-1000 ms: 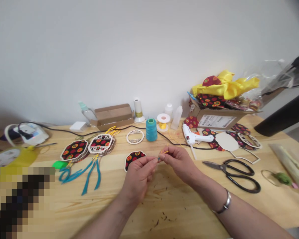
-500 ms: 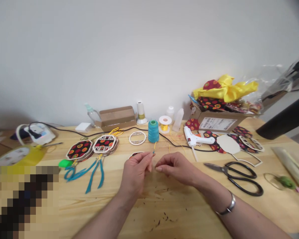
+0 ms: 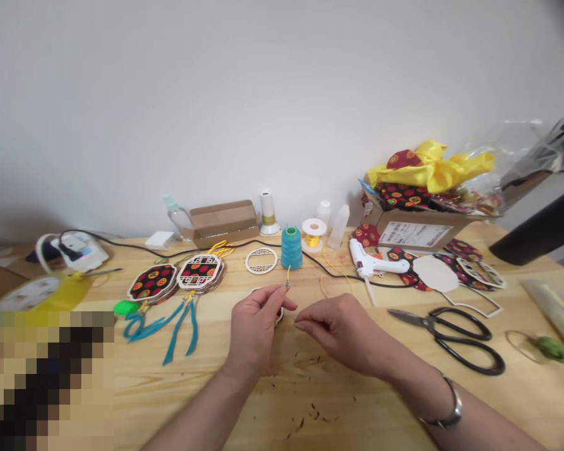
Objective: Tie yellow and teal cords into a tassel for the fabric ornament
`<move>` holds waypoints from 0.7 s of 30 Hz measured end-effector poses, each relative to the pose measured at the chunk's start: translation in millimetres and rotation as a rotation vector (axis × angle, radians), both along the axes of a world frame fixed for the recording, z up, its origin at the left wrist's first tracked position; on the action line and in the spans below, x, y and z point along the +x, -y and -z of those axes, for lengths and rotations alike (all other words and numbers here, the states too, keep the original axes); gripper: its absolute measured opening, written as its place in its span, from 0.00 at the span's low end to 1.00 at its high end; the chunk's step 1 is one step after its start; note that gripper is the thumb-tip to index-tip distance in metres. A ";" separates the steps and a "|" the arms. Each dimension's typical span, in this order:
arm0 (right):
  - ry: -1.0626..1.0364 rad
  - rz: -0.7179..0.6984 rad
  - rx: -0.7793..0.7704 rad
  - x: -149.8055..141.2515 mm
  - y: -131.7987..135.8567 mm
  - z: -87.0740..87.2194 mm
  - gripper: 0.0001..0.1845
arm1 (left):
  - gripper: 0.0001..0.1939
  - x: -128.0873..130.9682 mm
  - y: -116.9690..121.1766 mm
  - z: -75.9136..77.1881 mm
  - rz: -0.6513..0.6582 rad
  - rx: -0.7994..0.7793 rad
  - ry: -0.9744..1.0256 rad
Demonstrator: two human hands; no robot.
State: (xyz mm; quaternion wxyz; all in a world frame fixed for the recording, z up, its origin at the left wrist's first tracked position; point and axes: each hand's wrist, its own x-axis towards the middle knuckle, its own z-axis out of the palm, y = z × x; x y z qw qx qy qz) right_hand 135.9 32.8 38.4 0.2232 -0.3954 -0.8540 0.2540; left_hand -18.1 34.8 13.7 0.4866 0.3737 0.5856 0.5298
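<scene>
The left hand (image 3: 258, 322) pinches a short yellow cord (image 3: 288, 274) between thumb and forefinger, near the middle of the table (image 3: 207, 407). The cord is thin and stands up from the fingertips, its lower end showing a small bit of teal just at the grip; the rest is hidden by the fingers. The right hand (image 3: 343, 329) sits just to the right, apart from the cord, knuckles up, with thumb and forefinger pressed together; whether a fine thread lies between them I cannot tell. Under and behind the left hand, a patterned panel (image 3: 279, 317) shows only at its edge.

A second ago both hands met at the cord and the panel lay largely in view to the left; now the right hand has drawn away and the left covers most of the panel.

Just beyond the cord stands a teal thread cone (image 3: 292, 250), with a pale openwork ring (image 3: 262, 271) to its left and a white reel (image 3: 314, 227) of yellow cord to its right. Farther left lie two stacks of patterned panels (image 3: 199, 272) with teal ribbons (image 3: 193, 326); right are a white glue gun (image 3: 380, 264) and, nearer, black-handled scissors (image 3: 430, 324).
</scene>
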 end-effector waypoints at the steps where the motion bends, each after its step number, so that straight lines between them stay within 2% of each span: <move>1: 0.013 -0.008 0.023 0.5 0.4 0.1 0.14 | 0.12 -0.3 -0.1 0.8 0.003 -0.002 -0.021; 10: 0.043 -0.053 0.384 9.5 -0.9 2.6 0.10 | 0.11 -2.5 1.8 1.2 0.194 0.116 -0.248; 14: 0.016 -0.080 0.414 10.9 -3.0 3.0 0.10 | 0.09 -0.9 3.4 0.8 0.277 0.146 -0.292; 21: -0.102 -0.058 0.369 12.2 -3.3 1.9 0.09 | 0.09 0.7 3.0 0.8 0.318 0.119 -0.278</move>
